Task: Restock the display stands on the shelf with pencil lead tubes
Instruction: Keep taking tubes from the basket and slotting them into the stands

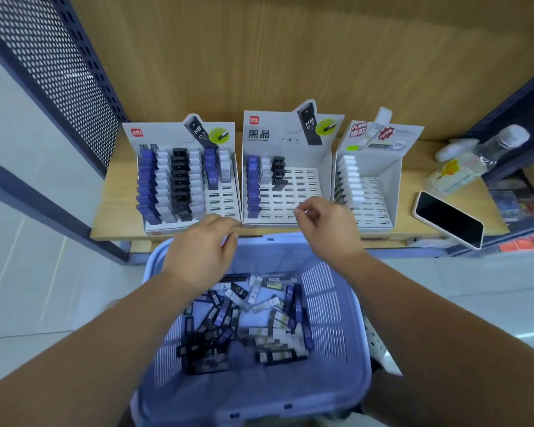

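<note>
From the head view, a person stands at a wooden shelf (117, 208) with a lavender basket (324, 303) pulled up just beneath its front edge. A loose heap of pencil lead tubes (244, 318), black, blue and white, lies jumbled on the basket floor.

Three cardboard display stands sit side by side on the shelf. The left stand (225, 201) is mostly full, with columns of blue, white and black tubes and a few bare slots at its front right. The middle stand (299, 186) has one long blue column along its left side, a few white and black tubes next to it, and bare slots elsewhere. The right stand (376, 192) holds a single white column against its left wall.

The left hand (202, 251) hangs over the basket's far rim, just in front of the left stand, with its fingers loosely curled and nothing visible in them. The right hand (327, 232) hovers at the front of the middle stand, thumb and fingertips drawn close together. It is too blurred to tell whether they pinch anything.

Farther right on the shelf, a phone (449, 218) lies face up and a clear bottle (472, 161) lies on its side.
</note>
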Demonstrator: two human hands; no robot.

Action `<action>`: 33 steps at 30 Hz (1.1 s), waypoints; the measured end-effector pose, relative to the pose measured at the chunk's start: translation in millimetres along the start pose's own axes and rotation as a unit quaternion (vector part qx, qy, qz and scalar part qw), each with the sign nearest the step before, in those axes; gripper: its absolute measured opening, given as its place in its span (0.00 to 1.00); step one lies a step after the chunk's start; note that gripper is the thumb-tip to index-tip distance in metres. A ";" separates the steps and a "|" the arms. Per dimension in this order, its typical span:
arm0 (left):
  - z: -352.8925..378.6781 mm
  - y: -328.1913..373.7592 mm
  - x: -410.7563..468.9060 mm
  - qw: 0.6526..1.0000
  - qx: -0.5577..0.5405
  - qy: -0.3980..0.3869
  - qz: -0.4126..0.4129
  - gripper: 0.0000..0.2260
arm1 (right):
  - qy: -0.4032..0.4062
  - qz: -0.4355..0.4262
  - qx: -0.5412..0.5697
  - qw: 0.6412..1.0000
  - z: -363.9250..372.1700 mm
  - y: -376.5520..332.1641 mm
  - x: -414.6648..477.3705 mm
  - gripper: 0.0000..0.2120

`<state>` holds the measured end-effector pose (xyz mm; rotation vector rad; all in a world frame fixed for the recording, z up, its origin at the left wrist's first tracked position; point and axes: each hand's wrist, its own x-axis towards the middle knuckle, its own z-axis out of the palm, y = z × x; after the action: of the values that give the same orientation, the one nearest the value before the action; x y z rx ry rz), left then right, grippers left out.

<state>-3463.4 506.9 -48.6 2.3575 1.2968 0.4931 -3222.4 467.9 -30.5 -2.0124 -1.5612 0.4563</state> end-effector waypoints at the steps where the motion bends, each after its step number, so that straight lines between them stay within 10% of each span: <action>1: -0.4 -8.4 -14.4 1.000 0.016 0.011 0.011 0.11 | -0.021 0.007 -0.005 1.000 2.3 4.5 -17.5 0.07; 9: 4.7 -71.8 -107.2 0.983 0.115 0.028 -0.141 0.22 | -0.353 0.244 -0.057 0.901 71.8 60.7 -98.9 0.17; 14: 12.4 -67.5 -118.3 0.950 -0.084 0.047 -0.295 0.21 | -0.316 0.343 -0.037 0.884 114.9 90.5 -122.6 0.21; 24: 14.2 -62.9 -118.6 0.939 -0.119 0.065 -0.315 0.20 | -0.333 0.261 -0.257 0.869 168.7 104.4 -120.9 0.43; 33: 16.0 -76.2 -116.3 0.935 -0.119 0.055 -0.328 0.21 | -0.273 0.207 -0.111 0.933 175.6 129.1 -120.1 0.15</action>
<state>-3568.8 441.8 -113.7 1.5841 1.8423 0.5284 -3254.9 367.0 -255.6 -2.5558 -1.5290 1.1304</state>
